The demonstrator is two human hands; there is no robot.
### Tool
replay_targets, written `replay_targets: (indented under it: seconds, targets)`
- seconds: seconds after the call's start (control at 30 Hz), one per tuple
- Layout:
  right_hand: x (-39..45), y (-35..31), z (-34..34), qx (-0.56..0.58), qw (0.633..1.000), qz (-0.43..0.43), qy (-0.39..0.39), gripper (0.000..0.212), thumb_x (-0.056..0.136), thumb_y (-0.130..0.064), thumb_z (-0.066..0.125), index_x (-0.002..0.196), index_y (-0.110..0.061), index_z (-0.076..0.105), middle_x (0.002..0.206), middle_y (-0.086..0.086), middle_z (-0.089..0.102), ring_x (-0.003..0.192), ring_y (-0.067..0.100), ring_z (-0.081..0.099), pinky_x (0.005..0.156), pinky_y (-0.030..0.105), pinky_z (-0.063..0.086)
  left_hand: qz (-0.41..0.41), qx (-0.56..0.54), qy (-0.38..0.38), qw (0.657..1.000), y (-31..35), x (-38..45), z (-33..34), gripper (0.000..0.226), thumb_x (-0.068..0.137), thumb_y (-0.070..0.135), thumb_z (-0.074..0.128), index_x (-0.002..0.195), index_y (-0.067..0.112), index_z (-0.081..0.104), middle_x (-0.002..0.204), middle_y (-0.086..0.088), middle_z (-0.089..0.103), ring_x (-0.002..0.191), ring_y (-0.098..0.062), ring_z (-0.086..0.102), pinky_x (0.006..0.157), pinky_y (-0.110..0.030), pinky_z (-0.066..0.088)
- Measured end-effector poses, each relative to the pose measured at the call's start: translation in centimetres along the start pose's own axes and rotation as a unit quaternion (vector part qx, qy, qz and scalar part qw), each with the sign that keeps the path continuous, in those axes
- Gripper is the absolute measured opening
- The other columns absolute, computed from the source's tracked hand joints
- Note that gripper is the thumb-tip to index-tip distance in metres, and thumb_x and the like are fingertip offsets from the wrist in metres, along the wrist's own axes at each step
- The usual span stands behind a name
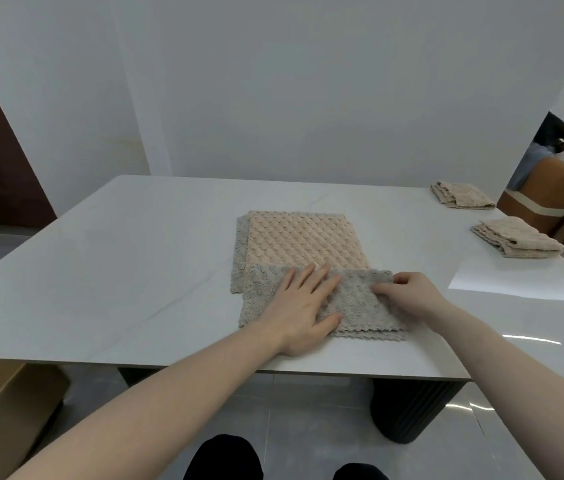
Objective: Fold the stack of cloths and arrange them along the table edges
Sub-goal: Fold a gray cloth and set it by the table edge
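White table [107, 271] fills most of the view, glossy top w/ faint veining, dark ribbed pedestal base [412, 410] under the near-right part. Cardboard box [7, 417] sits on the floor at lower left, beside the table's near edge.

Stack of cloths [301, 240] lies flat near the table centre, a bit twd the near edge: peach waffle-texture cloth on top, a grey one under it showing along the left side. Grey cloth [353, 306] lies at the near end of the stack, folded into a band w/ scalloped edges, overlapping the stack's near edge & reaching almost to the table's near edge.

Two folded beige cloths sit along the right table edge, well apart from the stack: nearer folded cloth [519, 237] & farther folded cloth [460, 195], close to the far-right corner.

Left hand [303, 306] rests palm-down on the grey cloth's left half, fingers straight & spread, pressing it flat. Right hand [412, 292] is at the cloth's far-right corner, fingers curled, thumb & fingertips pinching the fold's edge.
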State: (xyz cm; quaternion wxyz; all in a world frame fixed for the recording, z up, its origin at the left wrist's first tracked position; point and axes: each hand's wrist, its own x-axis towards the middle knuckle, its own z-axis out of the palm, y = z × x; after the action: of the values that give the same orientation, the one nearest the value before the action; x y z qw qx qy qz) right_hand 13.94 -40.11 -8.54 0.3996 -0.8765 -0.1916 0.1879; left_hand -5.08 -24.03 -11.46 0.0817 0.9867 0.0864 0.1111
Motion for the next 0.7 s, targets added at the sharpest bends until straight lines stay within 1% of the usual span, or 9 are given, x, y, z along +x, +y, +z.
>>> replay_targets:
  seconds: [0.07, 0.1, 0.17, 0.23, 0.3, 0.37, 0.43, 0.53, 0.7]
  targets:
    - [-0.6, -0.8, -0.5, 0.037, 0.999, 0.005, -0.002, 0.03, 0.086, -0.029, 0.077, 0.069, -0.015, 0.056, 0.063, 0.002, 0.055, 0.057, 0.02, 0.049, 0.056, 0.028, 0.04, 0.01, -0.011, 0.045, 0.999, -0.6, -0.6, -0.6, 0.068, 0.102, 0.059, 0.03, 0.162, 0.035, 0.009, 0.172, 0.009, -0.001, 0.157, -0.011, -0.007, 0.127, -0.042, -0.009]
    - [-0.8, -1.1, -0.7, 0.05, 0.999, 0.005, -0.003, 0.03, 0.087, -0.029, 0.076, 0.07, -0.015, 0.055, 0.063, 0.001, 0.053, 0.057, 0.019, 0.047, 0.054, 0.028, 0.038, -0.001, -0.022, 0.063, 0.998, -1.3, -1.0, -0.9, 0.066, 0.102, 0.058, 0.032, 0.162, 0.036, 0.013, 0.172, 0.01, 0.003, 0.157, -0.01, -0.004, 0.128, -0.042, -0.008]
    - [-1.3, -1.7, -1.0, 0.069, 0.998, -0.005, -0.01, 0.03, 0.087, -0.03, 0.076, 0.072, -0.016, 0.054, 0.067, 0.001, 0.052, 0.06, 0.019, 0.045, 0.057, 0.029, 0.036, -0.046, -0.055, 0.096, 0.993, -3.3, -1.8, -1.8, 0.064, 0.101, 0.057, 0.035, 0.16, 0.035, 0.021, 0.17, 0.01, 0.013, 0.157, -0.012, 0.005, 0.129, -0.044, -0.001]
    - [-1.7, -2.5, -1.1, 0.101, 0.994, -0.018, -0.025, 0.027, 0.086, -0.031, 0.077, 0.076, -0.018, 0.055, 0.073, 0.002, 0.055, 0.067, 0.02, 0.049, 0.062, 0.032, 0.039, -0.103, -0.091, 0.132, 0.982, -5.4, -2.7, -2.5, 0.062, 0.1, 0.052, 0.042, 0.157, 0.031, 0.03, 0.166, 0.008, 0.026, 0.153, -0.015, 0.019, 0.128, -0.044, 0.011]
    - [-2.2, -3.8, -0.8, 0.139, 0.988, -0.029, -0.054, 0.023, 0.086, -0.029, 0.078, 0.082, -0.018, 0.058, 0.076, 0.003, 0.057, 0.068, 0.019, 0.052, 0.059, 0.03, 0.042, -0.158, -0.114, 0.161, 0.968, -7.1, -3.8, -3.0, 0.059, 0.1, 0.047, 0.047, 0.154, 0.027, 0.036, 0.159, 0.005, 0.036, 0.146, -0.017, 0.031, 0.123, -0.043, 0.022]
    - [-3.0, -5.5, -0.4, 0.158, 0.983, -0.044, -0.086, 0.02, 0.089, -0.025, 0.076, 0.087, -0.018, 0.057, 0.074, 0.0, 0.055, 0.059, 0.013, 0.052, 0.053, 0.024, 0.043, -0.2, -0.129, 0.164, 0.957, -8.3, -4.7, -2.9, 0.056, 0.1, 0.046, 0.049, 0.152, 0.027, 0.039, 0.154, 0.006, 0.042, 0.14, -0.017, 0.038, 0.119, -0.042, 0.028]
    - [-3.9, -7.3, 0.2, 0.178, 0.976, -0.058, -0.113, 0.017, 0.091, -0.021, 0.074, 0.092, -0.016, 0.058, 0.077, 0.0, 0.058, 0.054, 0.01, 0.054, 0.048, 0.02, 0.047, -0.215, -0.137, 0.148, 0.956, -9.1, -5.3, -2.5, 0.054, 0.1, 0.048, 0.051, 0.149, 0.028, 0.043, 0.149, 0.005, 0.048, 0.135, -0.017, 0.043, 0.115, -0.041, 0.033]
    - [-4.8, -9.6, 1.7, 0.209, 0.965, -0.072, -0.141, 0.017, 0.092, -0.016, 0.074, 0.098, -0.011, 0.06, 0.087, 0.009, 0.06, 0.059, 0.015, 0.059, 0.051, 0.022, 0.053, -0.218, -0.136, 0.129, 0.958, -9.5, -5.4, -1.9, 0.05, 0.1, 0.049, 0.05, 0.146, 0.028, 0.048, 0.142, 0.005, 0.055, 0.129, -0.018, 0.049, 0.112, -0.041, 0.037]
    - [-5.5, -12.3, 5.1, 0.219, 0.96, -0.089, -0.147, 0.015, 0.09, -0.011, 0.075, 0.093, -0.009, 0.06, 0.083, 0.011, 0.058, 0.053, 0.014, 0.057, 0.054, 0.026, 0.057, -0.228, -0.171, 0.136, 0.949, -9.7, -5.2, -1.9, 0.044, 0.099, 0.044, 0.053, 0.141, 0.029, 0.055, 0.136, 0.007, 0.061, 0.124, -0.017, 0.054, 0.11, -0.041, 0.04]
